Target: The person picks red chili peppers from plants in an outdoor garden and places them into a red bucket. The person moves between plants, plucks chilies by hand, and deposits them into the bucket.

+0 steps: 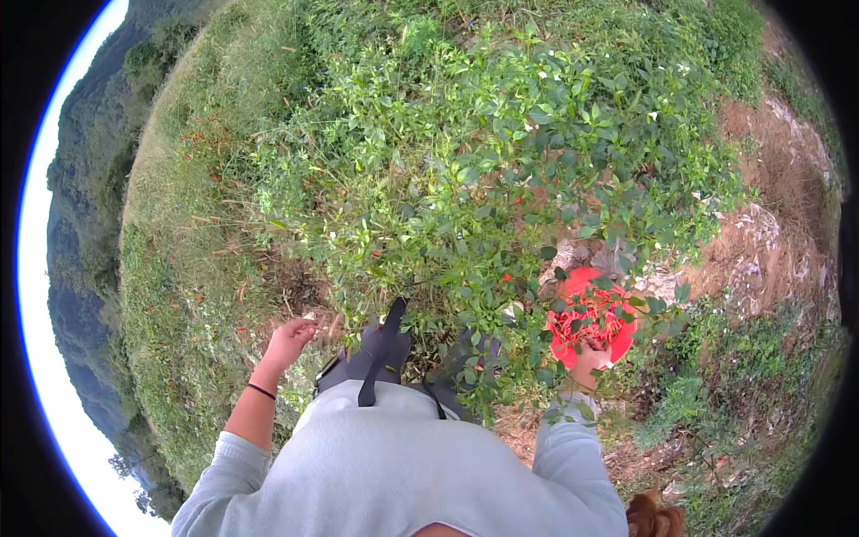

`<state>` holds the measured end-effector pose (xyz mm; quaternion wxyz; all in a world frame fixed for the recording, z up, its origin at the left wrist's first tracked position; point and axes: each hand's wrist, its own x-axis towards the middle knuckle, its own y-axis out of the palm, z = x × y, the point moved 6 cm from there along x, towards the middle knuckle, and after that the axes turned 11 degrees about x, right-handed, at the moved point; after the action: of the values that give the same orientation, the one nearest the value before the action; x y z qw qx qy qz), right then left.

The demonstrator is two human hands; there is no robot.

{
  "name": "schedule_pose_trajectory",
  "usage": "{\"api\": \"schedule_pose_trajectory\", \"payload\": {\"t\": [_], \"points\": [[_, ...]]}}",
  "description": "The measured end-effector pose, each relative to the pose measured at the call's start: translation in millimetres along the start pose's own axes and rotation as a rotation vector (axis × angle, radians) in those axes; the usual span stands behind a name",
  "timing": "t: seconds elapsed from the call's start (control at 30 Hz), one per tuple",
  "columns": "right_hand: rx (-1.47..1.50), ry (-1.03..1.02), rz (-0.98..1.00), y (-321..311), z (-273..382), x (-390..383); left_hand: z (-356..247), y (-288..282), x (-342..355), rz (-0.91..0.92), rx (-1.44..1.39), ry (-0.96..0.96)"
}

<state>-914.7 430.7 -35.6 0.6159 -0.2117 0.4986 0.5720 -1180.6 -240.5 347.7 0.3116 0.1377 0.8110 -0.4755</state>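
left hand (291, 342): by plants (420, 228), fingers (305, 329) part-curled, can't tell hold | right hand (588, 362): at chilies (608, 328) in bucket (583, 277), can't tell grip

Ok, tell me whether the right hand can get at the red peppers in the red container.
Likely yes: the right hand is at the near edge of the red container, beside the red peppers; overhanging leaves don't seem to block it.

Bright daylight covers the grassy hillside (170, 268) with soft shadows under the leaves (541, 116), the sky (79, 438) past its left edge glares white, and everything bends near the round black rim.
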Motion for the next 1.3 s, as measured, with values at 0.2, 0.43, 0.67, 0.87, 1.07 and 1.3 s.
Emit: {"api": "schedule_pose_trajectory", "payload": {"t": [0.2,0.43,0.67,0.87,1.07,1.3], "points": [[-0.457,-0.178,-0.295,-16.4,-18.6,-121.1,121.8,-40.0,-23.8,-0.104,-0.395,-0.035],[-0.838,-0.274,-0.264,29.2,-86.9,-247.3,313.9,-94.1,-24.2,-0.266,-0.418,-0.121],[-1.333,-0.290,-0.230,49.2,-215.3,-318.6,478.4,-104.8,-95.7,-0.430,-0.993,-0.493],[-1.757,-0.272,-0.226,43.4,-323.6,-321.0,495.3,-98.8,-93.5,-0.382,-1.089,-0.480],[-1.750,-0.170,-0.139,61.2,-424.8,-337.4,520.4,-114.7,-73.9,-0.369,-1.109,-0.481],[-1.358,0.038,-0.025,124.1,-537.1,-353.0,548.6,-190.4,8.4,-0.463,-1.146,-0.573]]}}
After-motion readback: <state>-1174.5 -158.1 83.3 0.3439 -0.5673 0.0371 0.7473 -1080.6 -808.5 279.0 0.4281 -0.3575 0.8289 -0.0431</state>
